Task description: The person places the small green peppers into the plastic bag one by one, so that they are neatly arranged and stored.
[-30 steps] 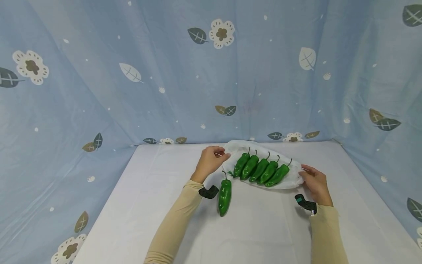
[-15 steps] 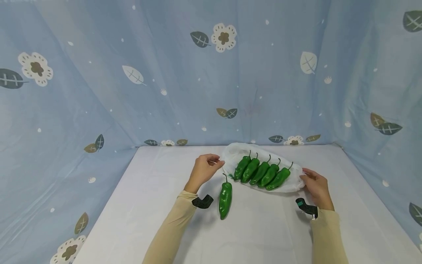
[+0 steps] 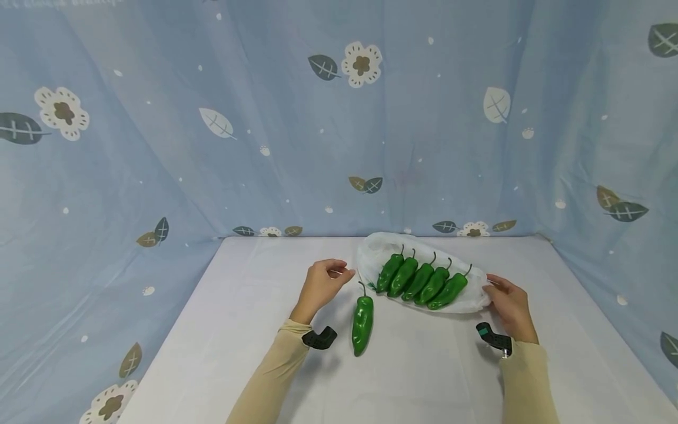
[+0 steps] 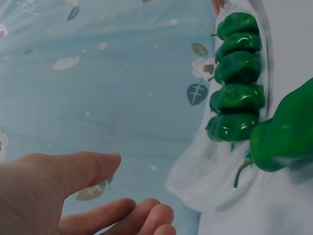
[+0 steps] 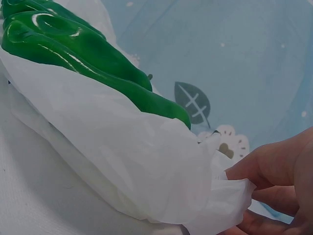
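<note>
Several glossy green peppers [image 3: 418,281] lie side by side on a white plastic bag [image 3: 466,304], stems pointing away from me. One more green pepper [image 3: 362,325] rests on the table just left of the bag, its stem toward the back. My right hand [image 3: 511,305] pinches the bag's right end; in the right wrist view crumpled plastic [image 5: 222,205] sits between thumb and fingers. My left hand [image 3: 321,287] hovers apart from the bag's left end, near the single pepper's stem. In the left wrist view its thumb and fingers [image 4: 146,215] stand apart, holding nothing.
A white-covered table [image 3: 418,377] lies beneath everything. Blue cloth [image 3: 265,118] with flowers and leaves hangs behind and along both sides. The bag reaches close to the table's back edge. Each wrist carries a small black device [image 3: 320,338].
My left hand has let go of or left the bag's left end, drawing left and toward me. The right hand keeps its hold. The head view has tilted up slightly.
</note>
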### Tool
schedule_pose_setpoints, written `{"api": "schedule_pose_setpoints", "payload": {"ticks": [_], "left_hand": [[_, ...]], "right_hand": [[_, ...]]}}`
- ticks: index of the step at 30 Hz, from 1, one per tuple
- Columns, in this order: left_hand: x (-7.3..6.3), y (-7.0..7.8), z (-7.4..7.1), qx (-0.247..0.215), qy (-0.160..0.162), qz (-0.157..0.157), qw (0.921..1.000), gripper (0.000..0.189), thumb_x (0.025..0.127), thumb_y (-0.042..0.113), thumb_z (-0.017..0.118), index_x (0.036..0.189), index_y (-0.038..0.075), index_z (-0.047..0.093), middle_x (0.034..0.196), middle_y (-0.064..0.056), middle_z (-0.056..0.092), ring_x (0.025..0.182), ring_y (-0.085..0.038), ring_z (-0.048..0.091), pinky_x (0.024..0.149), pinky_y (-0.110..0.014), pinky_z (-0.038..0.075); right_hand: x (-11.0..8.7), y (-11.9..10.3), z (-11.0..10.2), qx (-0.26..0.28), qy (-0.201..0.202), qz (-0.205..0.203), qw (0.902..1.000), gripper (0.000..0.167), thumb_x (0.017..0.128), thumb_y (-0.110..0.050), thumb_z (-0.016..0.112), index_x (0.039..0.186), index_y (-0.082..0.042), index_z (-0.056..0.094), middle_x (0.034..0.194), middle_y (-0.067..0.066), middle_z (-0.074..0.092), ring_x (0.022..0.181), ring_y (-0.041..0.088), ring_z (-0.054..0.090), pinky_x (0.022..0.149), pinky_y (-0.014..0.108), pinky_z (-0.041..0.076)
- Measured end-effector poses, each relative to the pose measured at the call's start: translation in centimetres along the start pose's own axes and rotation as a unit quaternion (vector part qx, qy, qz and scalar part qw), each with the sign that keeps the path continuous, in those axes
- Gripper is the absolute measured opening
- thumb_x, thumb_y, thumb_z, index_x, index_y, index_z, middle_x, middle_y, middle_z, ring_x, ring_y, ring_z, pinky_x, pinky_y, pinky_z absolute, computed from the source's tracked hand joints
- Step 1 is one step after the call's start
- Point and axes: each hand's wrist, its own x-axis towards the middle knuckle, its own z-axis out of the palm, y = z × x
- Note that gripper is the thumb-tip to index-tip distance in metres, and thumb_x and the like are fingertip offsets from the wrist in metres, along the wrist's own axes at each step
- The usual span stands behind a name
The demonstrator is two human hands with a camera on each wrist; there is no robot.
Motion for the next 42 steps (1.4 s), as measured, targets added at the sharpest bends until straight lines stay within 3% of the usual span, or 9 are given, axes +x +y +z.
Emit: {"api": "schedule_pose_setpoints", "payload": {"ticks": [11, 16, 32, 42], "left_hand": [[-1.2, -1.1, 0.7, 0.000, -0.006, -0.022, 0.9997, 0.037, 0.094, 0.031, 0.077, 0.117, 0.002, 0.076, 0.101, -0.009, 0.078, 0.088, -0.020, 0.073, 0.073, -0.030, 0.059], [-1.7, -1.4, 1.0, 0.004, -0.011, -0.033, 0.9994, 0.041, 0.094, 0.033, 0.076, 0.117, -0.002, 0.075, 0.104, -0.013, 0.078, 0.090, -0.022, 0.073, 0.077, -0.034, 0.060], [-2.9, -2.6, 2.2, 0.003, -0.039, -0.067, 0.9970, 0.044, 0.094, 0.031, 0.076, 0.116, -0.006, 0.074, 0.100, -0.015, 0.079, 0.090, -0.023, 0.074, 0.078, -0.036, 0.060], [-3.5, -2.9, 3.0, -0.021, -0.076, -0.082, 0.9935, 0.046, 0.094, 0.028, 0.076, 0.118, -0.010, 0.071, 0.098, -0.020, 0.078, 0.070, -0.016, 0.074, 0.059, -0.025, 0.057]], "right_hand": [[0.1, 0.0, 0.0, 0.009, -0.001, 0.013, 0.9999, 0.058, 0.108, -0.026, 0.043, 0.161, -0.005, 0.034, 0.165, 0.023, 0.034, 0.131, 0.029, 0.047, 0.075, 0.010, 0.043], [0.0, -0.1, 0.0, 0.010, -0.003, 0.014, 0.9998, 0.058, 0.108, -0.026, 0.044, 0.162, -0.006, 0.033, 0.166, 0.023, 0.033, 0.133, 0.029, 0.046, 0.076, 0.011, 0.043], [0.3, 0.2, 0.1, 0.017, 0.008, 0.007, 0.9998, 0.056, 0.107, -0.025, 0.046, 0.160, -0.006, 0.037, 0.161, 0.021, 0.039, 0.115, 0.017, 0.052, 0.071, 0.011, 0.048], [0.3, 0.1, 0.0, 0.020, 0.004, 0.002, 0.9998, 0.057, 0.107, -0.025, 0.046, 0.160, -0.004, 0.036, 0.162, 0.023, 0.038, 0.119, 0.019, 0.052, 0.070, 0.008, 0.047]]}}
